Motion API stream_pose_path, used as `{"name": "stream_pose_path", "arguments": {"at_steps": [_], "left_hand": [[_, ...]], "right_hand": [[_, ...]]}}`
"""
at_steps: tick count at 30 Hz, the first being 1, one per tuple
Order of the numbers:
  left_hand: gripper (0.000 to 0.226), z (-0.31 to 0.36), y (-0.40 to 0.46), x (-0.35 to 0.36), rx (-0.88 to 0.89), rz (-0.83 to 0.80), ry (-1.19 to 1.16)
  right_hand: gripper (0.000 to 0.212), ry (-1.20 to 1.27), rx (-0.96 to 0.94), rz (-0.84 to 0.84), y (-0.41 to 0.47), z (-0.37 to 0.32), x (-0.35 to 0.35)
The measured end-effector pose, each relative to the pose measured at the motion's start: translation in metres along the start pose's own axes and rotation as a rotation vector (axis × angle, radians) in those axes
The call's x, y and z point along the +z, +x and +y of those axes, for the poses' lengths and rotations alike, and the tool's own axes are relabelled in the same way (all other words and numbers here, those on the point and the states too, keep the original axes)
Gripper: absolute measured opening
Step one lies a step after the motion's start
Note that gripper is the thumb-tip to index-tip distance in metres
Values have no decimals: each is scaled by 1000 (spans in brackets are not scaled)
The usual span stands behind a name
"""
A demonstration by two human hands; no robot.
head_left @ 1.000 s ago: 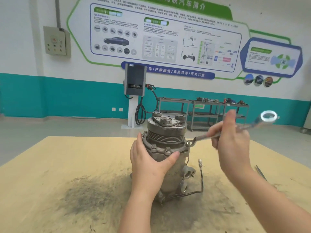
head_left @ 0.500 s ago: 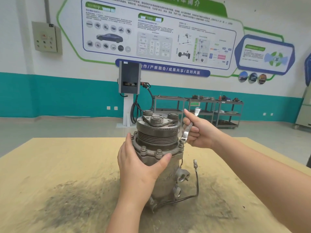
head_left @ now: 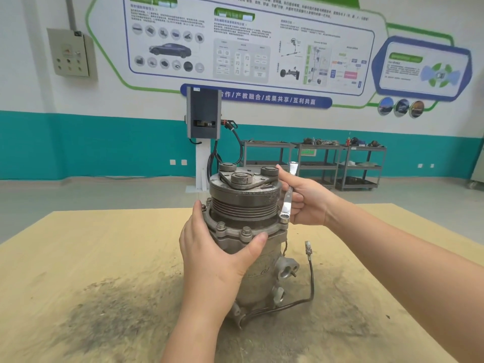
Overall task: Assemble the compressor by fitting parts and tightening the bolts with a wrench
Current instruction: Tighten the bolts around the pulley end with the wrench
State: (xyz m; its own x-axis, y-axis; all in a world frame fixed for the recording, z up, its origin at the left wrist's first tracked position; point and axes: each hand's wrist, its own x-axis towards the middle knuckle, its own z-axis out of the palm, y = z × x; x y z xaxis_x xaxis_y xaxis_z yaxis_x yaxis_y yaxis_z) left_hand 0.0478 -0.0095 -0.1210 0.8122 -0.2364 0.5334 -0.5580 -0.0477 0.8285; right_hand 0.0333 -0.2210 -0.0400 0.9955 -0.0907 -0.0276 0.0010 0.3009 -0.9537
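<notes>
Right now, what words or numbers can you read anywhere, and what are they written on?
"作/产教融合/成果共享/互利共赢": white characters on the blue banner under the wall poster; its start hides behind the charging unit.
Poster's small print and green headings: too small and blurred to read.
Right-hand blue panel: blurred.
Compressor body: faint marks, unreadable.
Electrical box: red sign, illegible.

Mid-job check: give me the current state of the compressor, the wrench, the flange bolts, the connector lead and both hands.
compressor: upright on the table
wrench: near vertical, ring end at a right-side flange bolt
front flange bolts: seated in the flange
connector lead: plug end loose, unconnected
left hand: grips the compressor body
right hand: holds the wrench
</notes>
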Motion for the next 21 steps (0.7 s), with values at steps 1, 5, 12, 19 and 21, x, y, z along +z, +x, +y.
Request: {"name": "stream_pose_path", "arguments": {"at_steps": [1,5,12,19,21], "left_hand": [[125,0,0,0,-3,-2,-2],[126,1,0,0,-12,-5,-1],[127,3,-2,-2,-32,-16,-12],[126,2,-2,-2,-25,-22,-25],[126,2,-1,-1,-21,-18,-23]], "right_hand": [[52,57,-22,25,-1,4,-1],[52,224,-167,225,-16,13,1],[45,285,-543,541,-48,34,11],[46,-388,-921,488,-90,51,17],[34,-676,-1054,467,-99,51,22]]}}
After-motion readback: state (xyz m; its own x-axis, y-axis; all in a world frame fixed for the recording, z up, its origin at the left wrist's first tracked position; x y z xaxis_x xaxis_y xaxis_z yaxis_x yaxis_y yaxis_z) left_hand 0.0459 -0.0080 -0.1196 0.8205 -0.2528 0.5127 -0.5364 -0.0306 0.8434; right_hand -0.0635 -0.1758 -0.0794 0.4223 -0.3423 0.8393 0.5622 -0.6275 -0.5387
